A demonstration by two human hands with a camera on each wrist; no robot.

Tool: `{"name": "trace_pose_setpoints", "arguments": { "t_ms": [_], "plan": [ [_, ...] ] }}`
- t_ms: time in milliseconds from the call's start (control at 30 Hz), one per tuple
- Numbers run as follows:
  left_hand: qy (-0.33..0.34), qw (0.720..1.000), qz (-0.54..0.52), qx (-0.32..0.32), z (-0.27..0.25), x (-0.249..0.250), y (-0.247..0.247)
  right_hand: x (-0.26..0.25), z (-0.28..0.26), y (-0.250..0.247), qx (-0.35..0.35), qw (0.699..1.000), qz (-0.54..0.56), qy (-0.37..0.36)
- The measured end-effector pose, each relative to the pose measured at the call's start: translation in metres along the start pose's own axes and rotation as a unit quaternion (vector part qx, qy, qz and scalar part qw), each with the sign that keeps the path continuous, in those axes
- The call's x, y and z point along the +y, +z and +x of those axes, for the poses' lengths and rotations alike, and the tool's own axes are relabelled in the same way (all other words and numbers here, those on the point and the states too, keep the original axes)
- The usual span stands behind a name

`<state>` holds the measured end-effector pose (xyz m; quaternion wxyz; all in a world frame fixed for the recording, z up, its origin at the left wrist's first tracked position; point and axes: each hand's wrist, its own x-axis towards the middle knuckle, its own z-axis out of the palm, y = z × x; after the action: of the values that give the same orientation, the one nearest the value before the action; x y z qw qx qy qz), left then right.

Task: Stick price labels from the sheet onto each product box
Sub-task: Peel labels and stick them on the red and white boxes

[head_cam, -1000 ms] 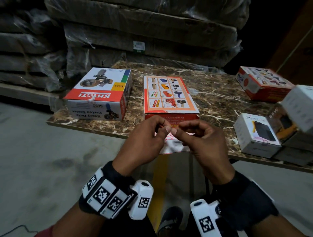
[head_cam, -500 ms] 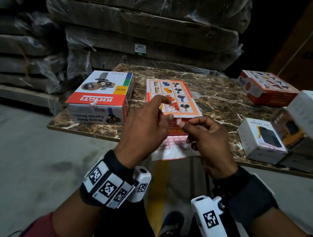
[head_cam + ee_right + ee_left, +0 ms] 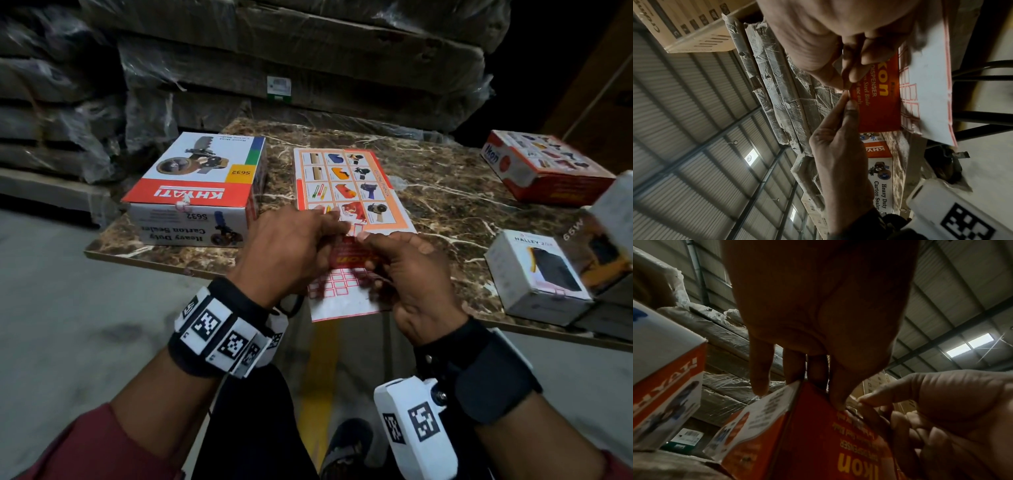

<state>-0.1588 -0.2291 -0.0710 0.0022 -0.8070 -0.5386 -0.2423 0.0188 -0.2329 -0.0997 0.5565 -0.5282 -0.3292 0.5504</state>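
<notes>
An orange Ikon box [image 3: 342, 181] lies flat in the middle of the marble table [image 3: 445, 192]. A small white price label [image 3: 356, 229] with a red border sits on its top at the near edge. My left hand [image 3: 329, 222] rests straight fingers on the box top just left of the label, thumb against the front face [image 3: 838, 404]. My right hand [image 3: 368, 240] pinches the label's near side with thumb and forefinger. Its other fingers curl over the label sheet [image 3: 342, 301], which hangs off the table edge below the box [image 3: 927, 89].
A white and red Khyati carton-sealer box [image 3: 191, 185] stands left of the Ikon box. A second Ikon box [image 3: 544, 171] lies far right, with a white Halley box [image 3: 534, 274] and other boxes near the right edge. Plastic-wrapped cartons [image 3: 308, 51] are stacked behind the table.
Both hands moved forward from in front of the table edge onto the Ikon box. The right hand carried the peeled label to the box's near top edge, and the left fingers settled beside it.
</notes>
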Motion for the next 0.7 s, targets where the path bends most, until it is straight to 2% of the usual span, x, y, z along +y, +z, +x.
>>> {"name": "trace_pose_setpoints", "arguments": {
  "t_ms": [167,300,600,700],
  "plan": [
    [0.017,0.999,-0.024,0.030,-0.001,-0.003,0.002,-0.001,0.000,0.004,0.015,1.000,-0.011,0.005],
    [0.056,0.997,-0.003,0.059,-0.003,-0.007,0.011,-0.004,-0.001,0.006,0.016,1.000,-0.007,0.012],
    [0.060,0.997,0.012,0.035,-0.005,-0.007,0.015,-0.003,-0.005,0.009,0.019,1.000,0.004,0.000],
    [0.046,0.999,0.014,-0.007,-0.004,-0.005,0.015,-0.005,-0.007,0.010,0.016,1.000,0.015,-0.001]
  ]
}}
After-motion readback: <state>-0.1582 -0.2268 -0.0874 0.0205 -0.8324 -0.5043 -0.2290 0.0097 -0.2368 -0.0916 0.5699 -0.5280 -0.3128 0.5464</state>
